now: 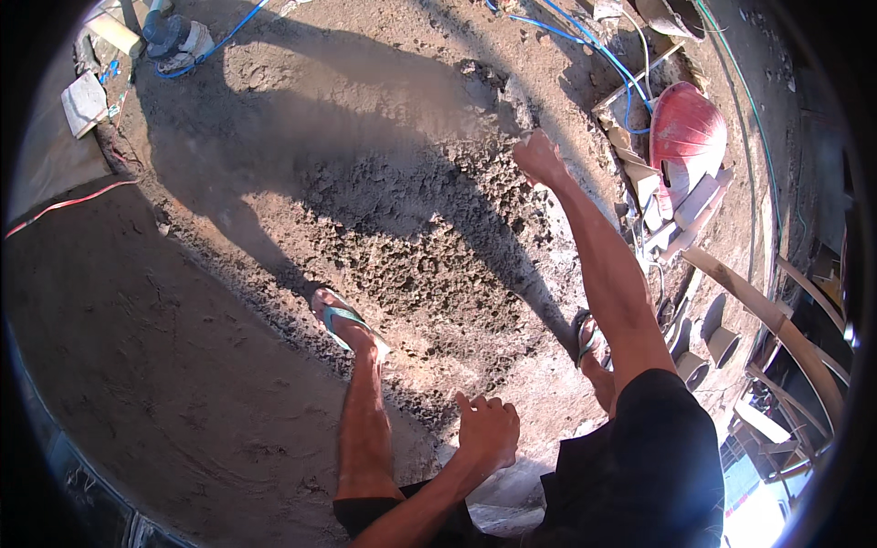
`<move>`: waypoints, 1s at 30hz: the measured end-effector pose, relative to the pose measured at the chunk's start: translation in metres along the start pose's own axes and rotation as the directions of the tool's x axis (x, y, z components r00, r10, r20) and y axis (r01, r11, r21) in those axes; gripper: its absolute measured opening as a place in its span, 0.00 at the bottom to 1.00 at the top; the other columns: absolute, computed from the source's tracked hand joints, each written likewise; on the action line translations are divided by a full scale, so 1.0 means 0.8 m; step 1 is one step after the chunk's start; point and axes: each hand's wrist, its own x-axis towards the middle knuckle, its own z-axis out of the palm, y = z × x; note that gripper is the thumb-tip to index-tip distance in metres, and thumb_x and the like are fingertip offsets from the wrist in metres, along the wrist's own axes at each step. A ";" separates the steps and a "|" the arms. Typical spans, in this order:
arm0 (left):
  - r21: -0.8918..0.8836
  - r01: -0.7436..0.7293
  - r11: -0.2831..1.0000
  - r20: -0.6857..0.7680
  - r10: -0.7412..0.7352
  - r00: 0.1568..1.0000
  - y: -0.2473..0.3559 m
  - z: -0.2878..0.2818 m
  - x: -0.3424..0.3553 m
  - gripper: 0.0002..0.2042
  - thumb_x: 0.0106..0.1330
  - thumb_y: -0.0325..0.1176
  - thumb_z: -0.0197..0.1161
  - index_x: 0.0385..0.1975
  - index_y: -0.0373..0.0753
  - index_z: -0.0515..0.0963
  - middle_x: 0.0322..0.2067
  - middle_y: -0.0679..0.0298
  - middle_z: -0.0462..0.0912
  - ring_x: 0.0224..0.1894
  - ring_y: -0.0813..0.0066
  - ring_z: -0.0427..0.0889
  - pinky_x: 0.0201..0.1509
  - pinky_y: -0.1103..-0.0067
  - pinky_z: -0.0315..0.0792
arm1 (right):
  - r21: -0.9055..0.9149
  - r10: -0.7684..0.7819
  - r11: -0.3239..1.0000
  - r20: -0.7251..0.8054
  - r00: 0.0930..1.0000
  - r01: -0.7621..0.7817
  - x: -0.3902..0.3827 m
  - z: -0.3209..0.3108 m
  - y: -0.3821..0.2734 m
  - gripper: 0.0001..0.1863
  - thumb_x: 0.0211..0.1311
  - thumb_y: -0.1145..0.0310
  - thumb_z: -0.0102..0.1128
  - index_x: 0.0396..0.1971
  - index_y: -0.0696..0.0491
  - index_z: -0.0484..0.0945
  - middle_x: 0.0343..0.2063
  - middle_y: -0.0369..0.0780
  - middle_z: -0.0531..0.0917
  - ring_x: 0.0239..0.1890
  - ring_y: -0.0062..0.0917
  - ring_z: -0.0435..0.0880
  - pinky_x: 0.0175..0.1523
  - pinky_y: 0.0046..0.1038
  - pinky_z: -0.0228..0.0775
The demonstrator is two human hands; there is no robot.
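Standing astride a patch of dark, crumbly soil (425, 269), the person has the right arm stretched out well ahead and the left drawn in close to the body. From where I am, the right hand (541, 157) looks bunched up tight, just above the far right part of that lumpy patch; whether anything sits inside the grip I cannot tell. Nearer the body, the left hand (490, 429) hangs back side up over the near edge of the ground, its fingers loosely bent; the palm is turned away from me, so I can't say whether it holds anything.

The soil itself lies between the feet and spreads forward, broken into small clods, part of it under the person's long shadow. One teal flip-flop (343, 318) is planted at its left edge, a darker flip-flop (587, 340) to its right. Over on the left runs a smooth grey-brown surface (174, 356), with a red strip (78, 204) along its far edge and a pale block (84, 103) beyond. Off to the right sits a dusty red shell-shaped container (690, 128) with broken pieces beside it, a blue hose (585, 32) trailing near, and lower down, two round pots (708, 358) beside some wooden boards (767, 306).
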 end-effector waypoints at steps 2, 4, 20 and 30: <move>0.062 0.029 0.998 -0.055 -0.026 0.998 -0.006 0.007 -0.002 0.29 0.52 0.50 0.70 0.47 0.35 0.76 0.44 0.54 0.78 0.51 0.54 0.76 0.63 0.43 0.55 | -0.171 -0.219 0.956 0.126 0.968 0.238 0.026 0.017 -0.047 0.16 0.53 0.70 0.53 0.29 0.70 0.81 0.22 0.51 0.84 0.29 0.41 0.87 0.39 0.35 0.81; 0.005 0.019 1.000 -0.054 -0.018 0.998 -0.008 0.012 -0.004 0.29 0.48 0.47 0.71 0.47 0.34 0.77 0.44 0.51 0.79 0.51 0.50 0.76 0.63 0.40 0.54 | -0.035 -0.183 0.980 0.210 0.961 0.194 0.032 0.041 -0.077 0.20 0.49 0.72 0.59 0.37 0.76 0.77 0.26 0.53 0.85 0.33 0.42 0.87 0.42 0.36 0.81; -0.043 0.038 0.998 0.053 -0.036 0.998 0.025 0.039 0.041 0.30 0.53 0.51 0.69 0.49 0.35 0.74 0.47 0.52 0.77 0.54 0.54 0.75 0.62 0.44 0.57 | -0.631 -0.372 0.729 -0.037 0.928 0.267 -0.043 0.051 0.182 0.20 0.67 0.70 0.47 0.57 0.57 0.59 0.38 0.59 0.80 0.39 0.51 0.84 0.39 0.51 0.77; 0.028 0.032 0.999 -0.003 -0.031 1.000 0.043 0.045 0.045 0.30 0.54 0.51 0.68 0.50 0.33 0.74 0.46 0.53 0.78 0.53 0.54 0.75 0.60 0.44 0.58 | -0.520 -0.146 0.852 -0.133 0.980 0.056 -0.038 0.021 0.203 0.27 0.61 0.67 0.51 0.56 0.66 0.60 0.38 0.64 0.79 0.46 0.58 0.80 0.48 0.54 0.74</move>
